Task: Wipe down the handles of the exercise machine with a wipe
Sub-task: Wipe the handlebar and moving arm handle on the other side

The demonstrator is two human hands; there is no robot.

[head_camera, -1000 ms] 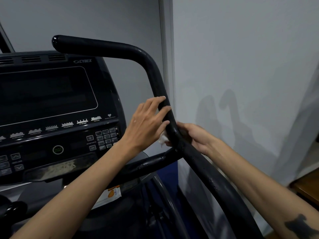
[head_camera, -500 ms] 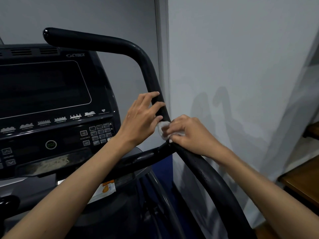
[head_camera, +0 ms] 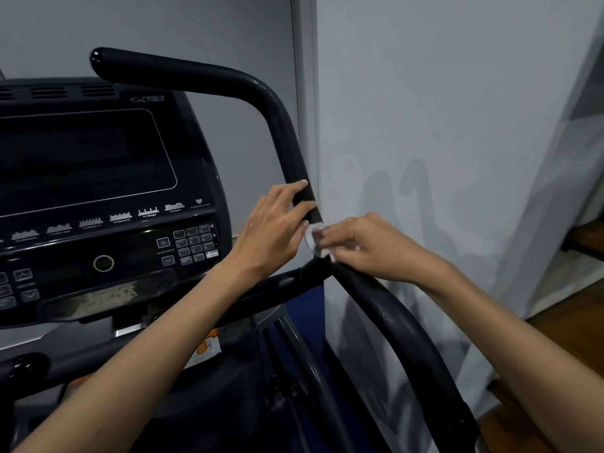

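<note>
**Right at the joint of the handle, wipe pressed in**

Right now the person's right hand has its fingers curled down over a small white wipe, pinching and pressing it against the black handle where the upright bar meets the crossbar that runs back under the console. That junction is an awkward nook, so I'd guess the wipe is bunched small on purpose, to be worked into the angle rather than spread flat.

Her left hand lies on the handle just above the wipe, fingers fairly straight and laid across the tube, not wrapped round it. It looks like a steadying touch, keeping the bar from rocking while the other hand rubs.

The handle is a thick round tube, matte black with a dull sheen, bending from a horizontal top grip with a glossy rounded end cap down into a long slope toward the lower right corner of the view. On the lower stretch the coating looks pitted or beaded; whether that is wear or moisture, I can't tell. The wipe looks thin, soft and crumpled. The console is smooth dark plastic with a keypad at its lower right edge.
</note>
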